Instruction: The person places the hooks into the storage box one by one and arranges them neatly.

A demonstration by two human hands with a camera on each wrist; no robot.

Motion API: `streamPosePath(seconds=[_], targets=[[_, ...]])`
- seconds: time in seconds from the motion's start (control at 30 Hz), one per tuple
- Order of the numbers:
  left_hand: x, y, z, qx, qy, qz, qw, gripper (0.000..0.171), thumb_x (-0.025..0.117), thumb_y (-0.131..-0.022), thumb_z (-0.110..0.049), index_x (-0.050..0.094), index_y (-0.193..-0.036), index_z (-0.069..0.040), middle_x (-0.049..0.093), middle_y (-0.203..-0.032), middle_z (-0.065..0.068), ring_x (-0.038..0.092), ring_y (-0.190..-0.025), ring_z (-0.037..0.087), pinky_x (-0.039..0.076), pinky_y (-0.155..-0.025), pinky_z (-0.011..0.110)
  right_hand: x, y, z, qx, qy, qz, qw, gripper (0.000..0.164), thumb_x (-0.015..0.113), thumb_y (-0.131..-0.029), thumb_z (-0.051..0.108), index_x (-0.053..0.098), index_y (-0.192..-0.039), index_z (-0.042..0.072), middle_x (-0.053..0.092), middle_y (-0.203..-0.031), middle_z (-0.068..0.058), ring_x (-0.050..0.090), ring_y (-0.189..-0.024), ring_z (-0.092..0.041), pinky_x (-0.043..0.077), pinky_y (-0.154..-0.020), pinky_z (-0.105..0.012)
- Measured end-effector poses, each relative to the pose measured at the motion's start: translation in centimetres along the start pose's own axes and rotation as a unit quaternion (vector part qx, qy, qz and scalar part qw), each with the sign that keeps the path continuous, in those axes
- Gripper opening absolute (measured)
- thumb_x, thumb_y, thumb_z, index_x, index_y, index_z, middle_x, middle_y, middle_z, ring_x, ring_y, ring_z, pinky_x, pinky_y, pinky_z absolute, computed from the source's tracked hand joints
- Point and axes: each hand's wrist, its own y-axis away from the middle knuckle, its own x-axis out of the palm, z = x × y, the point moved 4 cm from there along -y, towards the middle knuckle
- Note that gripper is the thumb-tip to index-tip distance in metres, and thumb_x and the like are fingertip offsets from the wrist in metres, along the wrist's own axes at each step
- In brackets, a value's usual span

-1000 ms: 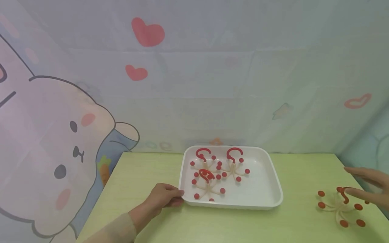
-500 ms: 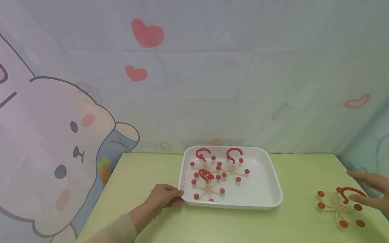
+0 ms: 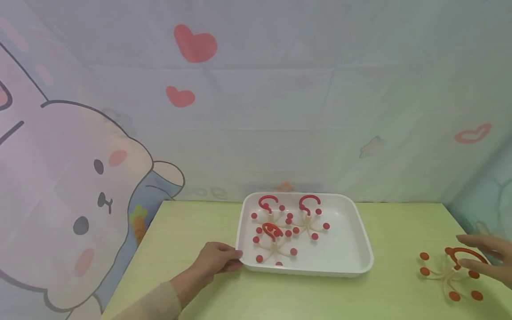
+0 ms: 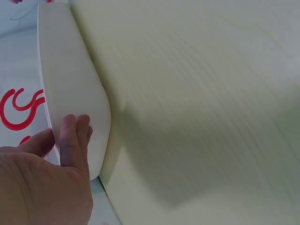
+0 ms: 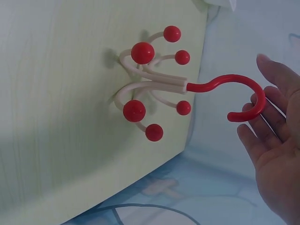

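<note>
My left hand (image 3: pixel 216 258) pinches the near left corner of a white tray (image 3: pixel 308 270), thumb over the rim and fingers against the outer wall (image 4: pixel 77 79). Inside the tray stand several hangers, each with a red hook and cream arms tipped with red balls; one (image 3: pixel 307 220) is at the back middle. At the table's right side, another such hanger (image 3: pixel 447 276) stands upright on its curved arms. My right hand (image 5: pixel 281 145) is spread beside its red hook (image 5: pixel 229 78), fingers extended behind the curve and thumb apart.
The light green wooden table (image 3: pixel 320 298) ends near the right hanger. Behind it hangs a pale cloth backdrop (image 3: pixel 280 111) printed with hearts and a rabbit. The tray's right half shows bare white floor (image 3: pixel 340 240).
My right hand has lowered a little around the red hook, and more of the hook's curve shows. The left hand and the tray have stayed put.
</note>
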Motion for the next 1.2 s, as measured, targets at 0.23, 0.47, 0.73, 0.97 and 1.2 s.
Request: streamPosePath(seconds=[0.23, 0.47, 0.73, 0.97, 1.2], targets=[[0.0, 0.2, -0.2, 0.005, 0.001, 0.001, 1.0, 0.022, 0.079, -0.095, -0.004, 0.072, -0.106, 0.012, 0.078, -0.094, 0.02, 0.078, -0.074, 0.018, 0.067, -0.072, 0.032, 0.3, -0.2, -0.8, 0.058, 0.028, 0.036, 0.997, 0.068, 0.089, -0.09, 0.032, 0.063, -0.131, -0.015, 0.061, -0.132, -0.042, 0.058, -0.116, -0.058, 0.061, -0.081, -0.031], [0.0, 0.3, -0.3, 0.007, -0.005, 0.003, 1.0, 0.021, 0.079, -0.095, -0.004, 0.072, -0.105, 0.012, 0.078, -0.09, 0.017, 0.079, -0.074, 0.018, 0.067, -0.072, 0.032, 0.4, -0.2, -1.4, 0.082, 0.01, 0.014, 0.996, 0.053, 0.086, -0.093, 0.026, 0.069, -0.121, -0.015, 0.07, -0.117, -0.037, 0.073, -0.098, -0.019, 0.061, -0.079, -0.043], [0.0, 0.3, -0.3, 0.006, -0.012, 0.001, 0.9999, 0.02, 0.08, -0.094, -0.005, 0.073, -0.104, 0.011, 0.078, -0.089, 0.015, 0.079, -0.074, 0.019, 0.067, -0.072, 0.032, 0.3, -0.1, -2.0, 0.065, -0.011, -0.016, 0.998, 0.036, 0.085, -0.094, 0.018, 0.073, -0.109, -0.012, 0.077, -0.092, -0.017, 0.038, -0.083, 0.03, 0.042, -0.06, -0.003], [0.0, 0.2, -0.3, 0.007, -0.016, 0.003, 0.9998, 0.02, 0.08, -0.095, -0.006, 0.073, -0.104, 0.011, 0.078, -0.09, 0.016, 0.079, -0.075, 0.019, 0.067, -0.072, 0.032, 0.4, 0.0, -2.0, 0.089, 0.01, -0.015, 0.996, 0.036, 0.081, -0.098, 0.02, 0.072, -0.108, -0.013, 0.076, -0.094, -0.024, 0.039, -0.076, 0.027, 0.043, -0.056, -0.008], [0.0, 0.3, -0.3, 0.01, -0.008, 0.005, 0.9999, 0.02, 0.08, -0.094, -0.004, 0.073, -0.105, 0.012, 0.078, -0.09, 0.016, 0.079, -0.076, 0.019, 0.067, -0.072, 0.033, 0.3, 0.0, -1.8, 0.088, 0.011, -0.041, 0.995, 0.032, 0.082, -0.096, 0.017, 0.074, -0.107, -0.013, 0.076, -0.093, -0.025, 0.041, -0.074, 0.026, 0.042, -0.056, -0.006]])
